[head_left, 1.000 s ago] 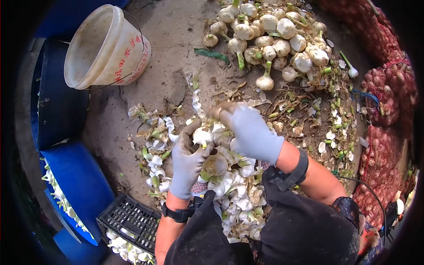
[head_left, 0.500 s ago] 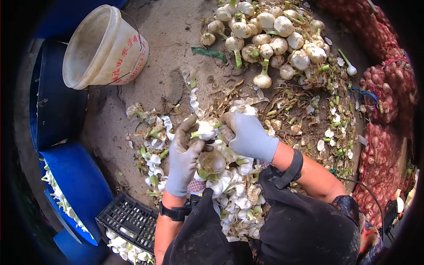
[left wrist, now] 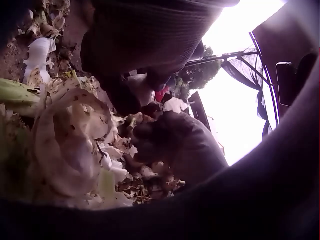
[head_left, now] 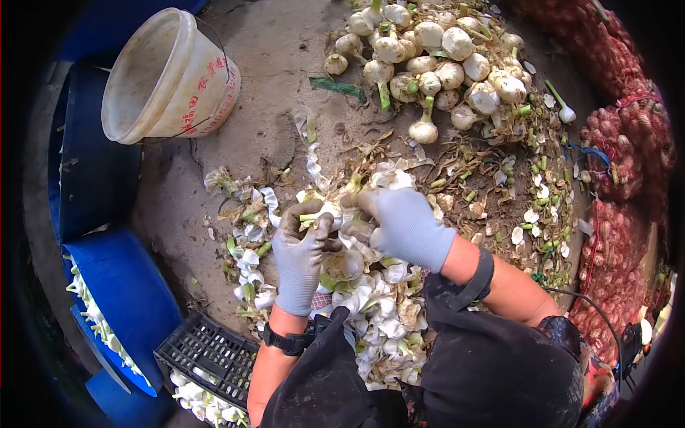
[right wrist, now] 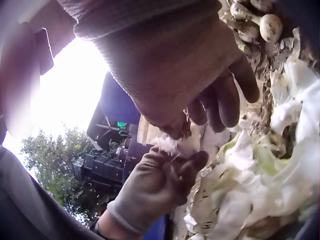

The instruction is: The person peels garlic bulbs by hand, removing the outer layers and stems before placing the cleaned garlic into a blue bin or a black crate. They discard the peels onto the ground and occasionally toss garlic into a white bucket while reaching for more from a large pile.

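Note:
In the head view my gloved left hand [head_left: 298,260] grips a white garlic bulb [head_left: 330,210], its cut green stem pointing left. My gloved right hand [head_left: 410,225] is at the bulb's right side, thumb and forefinger pinching its outer skin. Seen from the right wrist, the right hand [right wrist: 185,75] has its other fingers loosely bent, above the bulb [right wrist: 189,144] that the left hand [right wrist: 155,187] holds. The left wrist view is dark; the left hand [left wrist: 140,42] fills its top and the right hand [left wrist: 182,145] faces it. Peeled skins [head_left: 382,307] lie heaped below both hands.
Unpeeled bulbs [head_left: 457,75] are piled at the top. A white bucket [head_left: 189,93] stands upper left, with blue containers [head_left: 132,285] and a black crate [head_left: 210,357] below it. Red net sacks [head_left: 614,278] line the right side. Trimmings [head_left: 485,192] litter the ground.
The bulb has turned in my left hand, its stem swinging from pointing down toward me to pointing left. My right hand came down to the bulb, and loose skin now shows above its fingers.

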Tool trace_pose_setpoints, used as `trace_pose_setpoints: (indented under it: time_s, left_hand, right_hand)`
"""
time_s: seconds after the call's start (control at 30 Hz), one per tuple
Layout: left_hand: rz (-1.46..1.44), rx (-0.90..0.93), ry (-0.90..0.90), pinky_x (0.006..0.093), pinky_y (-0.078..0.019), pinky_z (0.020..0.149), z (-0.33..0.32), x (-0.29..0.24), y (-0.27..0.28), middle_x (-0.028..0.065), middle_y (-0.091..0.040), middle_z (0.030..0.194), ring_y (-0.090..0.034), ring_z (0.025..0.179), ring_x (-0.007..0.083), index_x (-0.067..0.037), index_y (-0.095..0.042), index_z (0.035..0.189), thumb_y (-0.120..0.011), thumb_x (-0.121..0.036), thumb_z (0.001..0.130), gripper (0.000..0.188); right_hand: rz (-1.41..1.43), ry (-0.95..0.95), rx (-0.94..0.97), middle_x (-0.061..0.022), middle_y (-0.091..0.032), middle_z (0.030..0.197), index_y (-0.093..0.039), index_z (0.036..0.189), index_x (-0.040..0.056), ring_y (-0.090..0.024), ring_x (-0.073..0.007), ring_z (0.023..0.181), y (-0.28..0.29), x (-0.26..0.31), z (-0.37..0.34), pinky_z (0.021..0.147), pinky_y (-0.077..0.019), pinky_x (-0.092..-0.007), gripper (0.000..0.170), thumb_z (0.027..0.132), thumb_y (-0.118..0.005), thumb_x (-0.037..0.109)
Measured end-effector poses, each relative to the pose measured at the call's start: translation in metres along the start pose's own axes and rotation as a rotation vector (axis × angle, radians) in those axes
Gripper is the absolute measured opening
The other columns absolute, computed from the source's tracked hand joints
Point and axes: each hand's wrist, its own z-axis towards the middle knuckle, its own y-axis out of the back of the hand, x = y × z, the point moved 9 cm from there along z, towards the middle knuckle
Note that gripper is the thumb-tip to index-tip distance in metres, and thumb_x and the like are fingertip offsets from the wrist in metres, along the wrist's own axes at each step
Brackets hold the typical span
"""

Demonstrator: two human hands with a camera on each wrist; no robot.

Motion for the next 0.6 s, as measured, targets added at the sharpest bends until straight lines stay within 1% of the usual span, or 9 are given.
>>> trace_pose_setpoints:
  time_s: [0.13,0.17,0.27,0.3,0.33,0.4,0.43,0.57,0.6]
  left_hand:
    - [0.195,-0.061,-0.114,0.0225,-0.0529,0.057,0.0,0.004,0.003,0.0032,-0.061,0.078,-0.062,0.065,0.0092,0.001,-0.057,0.108,-0.065,-0.007,0.088,0.023]
    - [0.317,-0.007,-0.274,0.0218,-0.053,0.059,0.0,-0.005,0.001,0.0034,-0.062,0.086,-0.062,0.07,0.0078,0.001,-0.059,0.104,-0.065,-0.005,0.088,0.019]
    - [0.424,0.057,-0.32,0.0212,-0.0525,0.061,-0.005,-0.001,-0.003,0.0042,-0.061,0.103,-0.062,0.075,0.0068,0.0,-0.062,0.101,-0.065,-0.003,0.087,0.015]
    - [0.402,0.058,-0.227,0.0226,-0.0526,0.069,-0.005,0.005,-0.001,0.0044,-0.058,0.115,-0.061,0.08,0.0074,-0.001,-0.063,0.101,-0.066,-0.005,0.087,0.014]
    - [0.4,0.059,-0.227,0.0226,-0.0526,0.069,-0.004,0.005,-0.001,0.0044,-0.058,0.115,-0.061,0.08,0.0074,-0.001,-0.063,0.101,-0.066,-0.005,0.087,0.014]
    - [0.198,0.1,-0.246,0.0241,-0.0522,0.079,-0.005,-0.001,-0.003,0.0077,-0.058,0.113,-0.061,0.094,0.0117,0.001,-0.065,0.098,-0.066,0.003,0.084,0.014]
    - [0.188,0.133,-0.182,0.0277,-0.0498,0.088,-0.007,-0.002,-0.006,0.0113,-0.056,0.121,-0.059,0.104,0.0157,0.002,-0.065,0.1,-0.064,0.0,0.086,0.014]
    - [0.255,0.241,-0.253,0.0311,-0.0495,0.091,-0.008,-0.007,-0.006,0.0144,-0.054,0.127,-0.058,0.109,0.019,0.001,-0.065,0.103,-0.06,-0.001,0.089,0.015]
    - [0.127,0.247,-0.197,0.0335,-0.0491,0.093,-0.007,-0.003,-0.003,0.0153,-0.053,0.128,-0.057,0.111,0.0207,0.0,-0.064,0.105,-0.059,-0.002,0.089,0.016]
  right_hand:
    - [-0.143,0.019,-0.033,-0.0118,-0.065,0.07,-0.063,0.086,0.009,-0.066,-0.0295,0.068,-0.012,0.005,0.006,0.061,-0.049,-0.0412,0.017,0.075,-0.065,0.021]
    - [-0.178,0.033,-0.009,-0.011,-0.064,0.068,-0.062,0.08,0.0088,-0.066,-0.0287,0.066,-0.016,0.007,0.007,0.06,-0.0484,-0.0409,0.012,0.071,-0.065,0.017]
    - [-0.298,0.061,-0.02,-0.0133,-0.061,0.066,-0.064,0.086,0.0099,-0.063,-0.0317,0.063,-0.018,0.011,0.007,0.057,-0.0471,-0.0442,0.019,0.067,-0.064,0.015]
    - [-0.303,0.061,-0.022,-0.0133,-0.061,0.066,-0.064,0.086,0.0099,-0.063,-0.0317,0.063,-0.017,0.008,0.007,0.057,-0.0471,-0.0442,0.019,0.067,-0.064,0.015]
    - [-0.232,0.065,-0.043,-0.0136,-0.061,0.066,-0.065,0.085,0.0097,-0.063,-0.032,0.063,-0.013,0.005,0.007,0.058,-0.0475,-0.044,0.018,0.068,-0.064,0.014]
    - [-0.156,0.065,-0.057,-0.0139,-0.062,0.067,-0.065,0.084,0.0096,-0.063,-0.0323,0.064,-0.01,-0.004,0.006,0.058,-0.048,-0.0437,0.016,0.069,-0.063,0.014]
    - [-0.129,0.019,-0.091,-0.0142,-0.063,0.069,-0.066,0.084,0.0096,-0.063,-0.0325,0.065,-0.006,-0.014,0.008,0.061,-0.0486,-0.0433,0.016,0.069,-0.062,0.014]
    - [-0.134,-0.08,-0.157,-0.0144,-0.065,0.074,-0.067,0.085,0.0095,-0.064,-0.0339,0.07,0.009,-0.045,0.009,0.064,-0.0502,-0.0424,0.016,0.072,-0.061,0.015]
    - [-0.14,-0.092,-0.18,-0.0143,-0.065,0.074,-0.067,0.085,0.0094,-0.064,-0.0343,0.07,0.011,-0.051,0.007,0.064,-0.0503,-0.0426,0.016,0.072,-0.061,0.015]
